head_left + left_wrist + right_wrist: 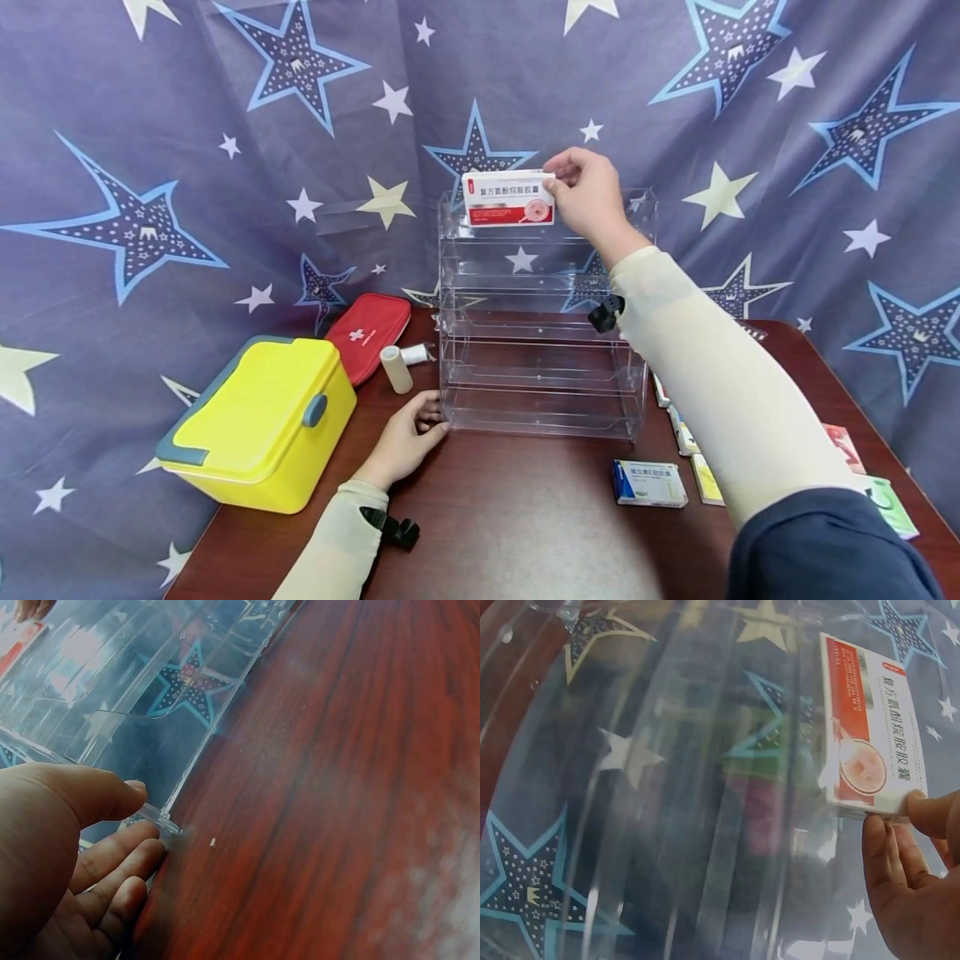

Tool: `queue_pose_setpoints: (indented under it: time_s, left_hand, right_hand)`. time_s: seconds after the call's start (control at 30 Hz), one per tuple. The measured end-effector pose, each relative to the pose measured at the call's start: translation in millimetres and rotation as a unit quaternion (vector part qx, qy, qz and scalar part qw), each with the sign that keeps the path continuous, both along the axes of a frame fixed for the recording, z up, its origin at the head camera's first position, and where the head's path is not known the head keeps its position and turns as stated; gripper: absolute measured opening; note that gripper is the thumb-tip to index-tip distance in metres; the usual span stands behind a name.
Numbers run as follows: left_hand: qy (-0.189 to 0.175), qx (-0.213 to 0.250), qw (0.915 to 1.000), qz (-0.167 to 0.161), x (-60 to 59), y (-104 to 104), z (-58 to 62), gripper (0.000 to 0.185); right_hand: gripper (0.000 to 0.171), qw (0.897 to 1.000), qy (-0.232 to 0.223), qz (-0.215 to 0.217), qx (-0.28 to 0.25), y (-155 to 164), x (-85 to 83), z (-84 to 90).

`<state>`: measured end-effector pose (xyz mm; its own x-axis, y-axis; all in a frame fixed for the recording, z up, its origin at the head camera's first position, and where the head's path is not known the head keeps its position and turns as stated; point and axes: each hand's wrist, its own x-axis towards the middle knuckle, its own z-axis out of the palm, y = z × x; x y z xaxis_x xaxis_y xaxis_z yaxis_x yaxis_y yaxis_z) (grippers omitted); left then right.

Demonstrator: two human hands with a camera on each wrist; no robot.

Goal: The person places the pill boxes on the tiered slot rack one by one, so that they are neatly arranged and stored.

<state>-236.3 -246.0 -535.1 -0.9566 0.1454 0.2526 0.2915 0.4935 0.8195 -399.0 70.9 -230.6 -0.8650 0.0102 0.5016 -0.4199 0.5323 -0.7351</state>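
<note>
A clear acrylic tiered rack [540,367] stands on the dark wooden table [525,517]. My right hand [588,196] pinches the right end of a red-and-white medicine box [508,198] at the rack's top tier; the right wrist view shows the box [870,735] upright against the clear plastic with fingertips [922,814] on its end. My left hand [408,433] rests on the table and holds the rack's lower left corner [161,819], thumb on one side and fingers [124,859] below.
A yellow lidded case [262,421] sits at the left, a red first-aid pouch [367,333] and a tape roll [395,368] behind it. Several medicine boxes [648,483] lie at the right of the rack. A star-patterned cloth [225,167] hangs behind.
</note>
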Motion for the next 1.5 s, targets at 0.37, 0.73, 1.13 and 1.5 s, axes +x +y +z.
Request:
queue_pose_setpoints:
  time_s: [0.37, 0.73, 1.13, 1.5]
  left_hand:
    - [0.002, 0.005, 1.0, -0.006, 0.2, 3.1, 1.7, 0.048]
    - [-0.014, 0.0, 0.9999, -0.004, -0.4, 3.8, 3.3, 0.046]
    - [-0.005, 0.003, 1.0, -0.008, -0.8, 4.5, -0.3, 0.048]
    - [-0.009, 0.002, 0.9999, -0.005, 0.1, 0.1, 1.0, 0.047]
  right_hand:
    - [0.014, 0.999, -0.022, 0.022, 0.009, -15.4, 0.9, -9.9]
    - [0.016, 0.999, -0.023, 0.035, 0.019, -15.0, 0.0, -12.6]
    - [0.024, 0.997, -0.031, 0.056, 0.037, -9.6, 1.1, -12.0]
    - [0.038, 0.994, 0.01, 0.09, 0.055, 32.3, 32.5, -12.9]
